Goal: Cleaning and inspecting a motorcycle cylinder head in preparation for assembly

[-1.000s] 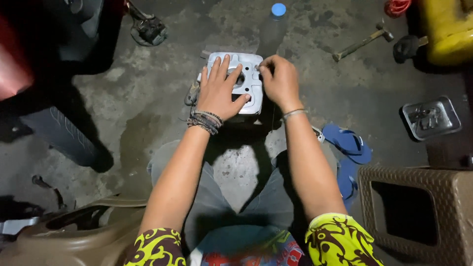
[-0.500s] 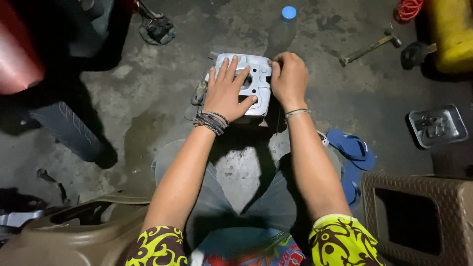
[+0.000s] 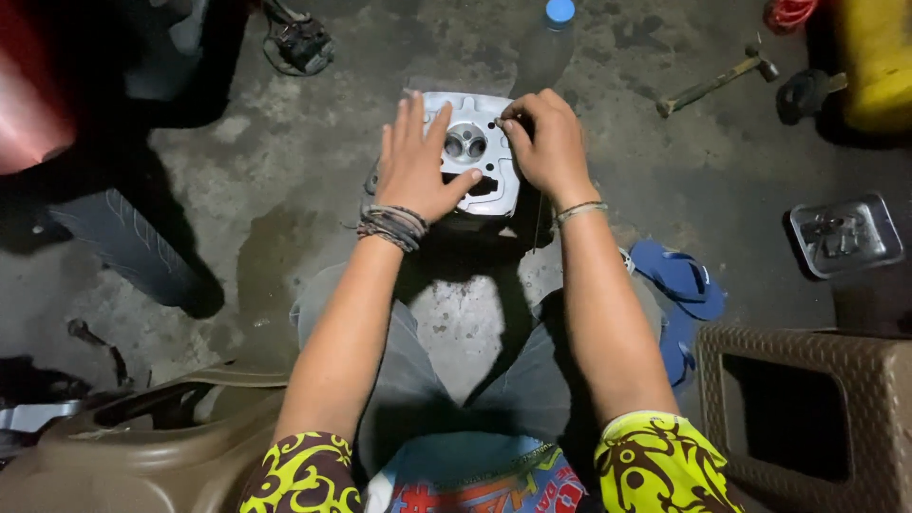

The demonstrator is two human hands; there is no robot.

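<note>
The left hand (image 3: 416,169) is lying flat, fingers spread, on the left half of a pale metal engine part (image 3: 472,152) that is sitting on the concrete floor (image 3: 285,218) at twelve o'clock from the knees. The right hand (image 3: 546,142) is curling over its right edge, fingertips seemingly pinching something small. A hammer (image 3: 714,81) is lying at two o'clock, a blue sandal (image 3: 676,277) at four; open floor is stretching toward nine.

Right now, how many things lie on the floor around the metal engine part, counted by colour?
Blue: 2, the bottle cap and the sandal.
Yellow: 1, the container.
Brown: 1, the woven stool.
Silver: 2, the engine part under the left hand and right hand, and the metal tray.
Total: 6
</note>
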